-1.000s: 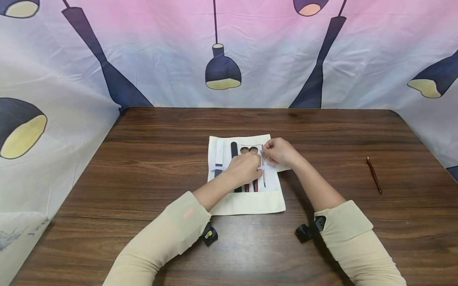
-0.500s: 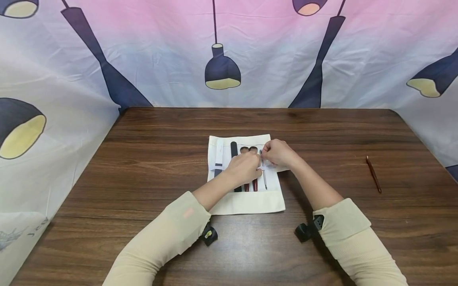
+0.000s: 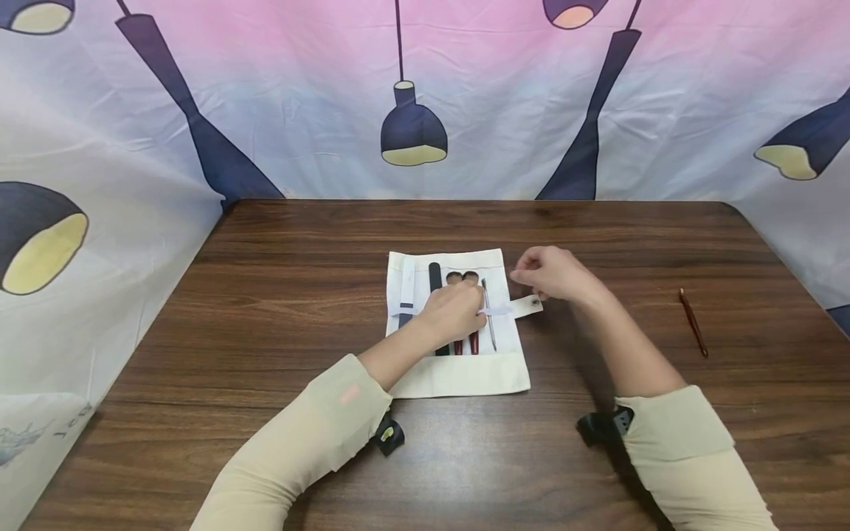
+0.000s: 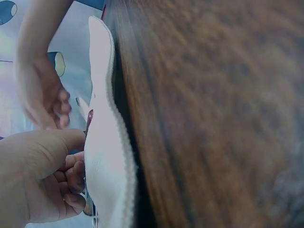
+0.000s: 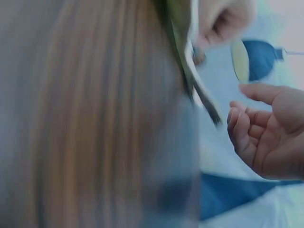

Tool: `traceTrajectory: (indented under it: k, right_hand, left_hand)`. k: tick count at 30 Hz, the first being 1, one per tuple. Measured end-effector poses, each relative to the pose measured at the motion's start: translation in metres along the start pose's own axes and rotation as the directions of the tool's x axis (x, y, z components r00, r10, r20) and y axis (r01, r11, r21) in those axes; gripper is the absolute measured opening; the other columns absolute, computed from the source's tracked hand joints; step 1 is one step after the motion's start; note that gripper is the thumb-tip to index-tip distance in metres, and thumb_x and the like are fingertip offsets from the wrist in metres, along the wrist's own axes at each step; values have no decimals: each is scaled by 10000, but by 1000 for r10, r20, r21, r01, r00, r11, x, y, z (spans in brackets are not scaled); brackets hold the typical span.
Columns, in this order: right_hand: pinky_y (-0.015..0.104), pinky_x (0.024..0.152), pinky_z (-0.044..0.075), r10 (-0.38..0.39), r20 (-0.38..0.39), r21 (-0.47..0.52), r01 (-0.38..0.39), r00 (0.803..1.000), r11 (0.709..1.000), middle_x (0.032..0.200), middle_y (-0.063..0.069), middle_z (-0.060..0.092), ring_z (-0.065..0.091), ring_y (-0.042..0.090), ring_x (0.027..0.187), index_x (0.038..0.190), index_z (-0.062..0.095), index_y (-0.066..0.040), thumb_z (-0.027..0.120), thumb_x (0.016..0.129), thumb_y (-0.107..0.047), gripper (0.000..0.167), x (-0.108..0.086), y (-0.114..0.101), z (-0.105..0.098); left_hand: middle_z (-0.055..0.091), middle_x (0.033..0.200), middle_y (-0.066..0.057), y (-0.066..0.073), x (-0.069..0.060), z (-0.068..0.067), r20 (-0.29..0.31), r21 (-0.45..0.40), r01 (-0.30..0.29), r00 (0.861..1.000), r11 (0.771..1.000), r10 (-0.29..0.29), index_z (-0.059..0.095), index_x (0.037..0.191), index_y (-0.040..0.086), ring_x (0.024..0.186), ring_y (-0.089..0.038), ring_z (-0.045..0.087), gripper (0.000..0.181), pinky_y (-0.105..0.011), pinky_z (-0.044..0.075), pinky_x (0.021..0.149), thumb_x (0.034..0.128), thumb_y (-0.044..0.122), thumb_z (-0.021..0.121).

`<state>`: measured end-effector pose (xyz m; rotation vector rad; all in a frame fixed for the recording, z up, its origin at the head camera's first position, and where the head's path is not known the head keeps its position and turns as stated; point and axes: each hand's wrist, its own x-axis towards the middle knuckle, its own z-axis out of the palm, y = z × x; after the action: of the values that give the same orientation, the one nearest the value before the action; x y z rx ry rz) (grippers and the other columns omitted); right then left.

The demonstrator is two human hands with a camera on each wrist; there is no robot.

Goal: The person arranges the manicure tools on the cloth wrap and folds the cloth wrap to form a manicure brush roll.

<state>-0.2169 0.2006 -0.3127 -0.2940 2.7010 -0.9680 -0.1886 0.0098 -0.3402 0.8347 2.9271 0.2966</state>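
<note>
An off-white fabric roll case (image 3: 465, 377) lies unfolded on the table. Two brushes (image 3: 472, 278) with dark bristles and red handles, a black flat stick (image 3: 434, 276), a white-and-grey stick (image 3: 407, 284) and a slim silver tool (image 3: 491, 332) lie in it. My left hand (image 3: 451, 316) lies over the brushes with curled fingers, pinching the pale elastic band (image 3: 498, 312) that crosses the case; its fingertips are partly hidden. My right hand (image 3: 558, 274) hovers past the case's right edge, above the snap strap (image 3: 529, 305). Its fingers are loosely bent, holding nothing, as the right wrist view shows.
A slim brown stick-like tool (image 3: 693, 322) lies apart on the right of the wooden table (image 3: 265, 295). A fabric backdrop (image 3: 319, 110) printed with lamps hangs behind the table.
The silver tool slid slightly down under the band while my right hand was at its upper end. My right hand then let go and moved right. The left hand stayed put.
</note>
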Motion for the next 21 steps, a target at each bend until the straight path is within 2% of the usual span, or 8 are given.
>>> traceTrajectory:
  k: [6,10,13,16,21]
  right_hand:
    - [365,624,512,67,-32,-12,-67,997,998,818,136,590,575,162,642,1050,546,0,558,915,-270,303,-31,33,-40]
    - [375,628,494,118,-79,-67,-124,990,990,865,165,609,602,182,675,1096,526,19,522,926,-345,402,-49,61,-61]
    - [422,661,457,171,-119,-120,-185,978,975,1037,254,560,601,285,780,1177,476,42,461,933,-429,531,-61,80,-75]
    - [519,720,411,217,-144,-149,-238,965,960,1199,334,428,502,442,962,1246,407,73,397,939,-475,629,-72,96,-85]
    - [623,804,334,299,-149,-218,-326,942,920,1206,381,370,332,573,1063,1249,372,124,365,937,-501,699,-83,121,-100]
  left_hand:
    - [484,684,3,0,1,0,-5,5,-11,1000,1000,11,501,657,116,588,-127,460,239,-266,400,476,846,193,625]
    - [490,683,4,-1,2,0,-4,6,-10,1000,1000,10,505,664,114,588,-126,457,231,-264,396,475,849,192,620]
    - [494,698,-10,0,1,1,-3,-10,-10,1000,1000,10,510,652,106,583,-130,467,233,-264,406,467,845,181,615]
    - [480,697,-12,1,0,0,-6,-20,-17,1000,1000,17,500,635,104,570,-126,463,240,-261,407,457,840,170,607]
    - [483,685,-3,2,0,-1,-2,-9,-22,1000,1000,22,506,651,109,577,-124,461,227,-264,410,466,845,175,604]
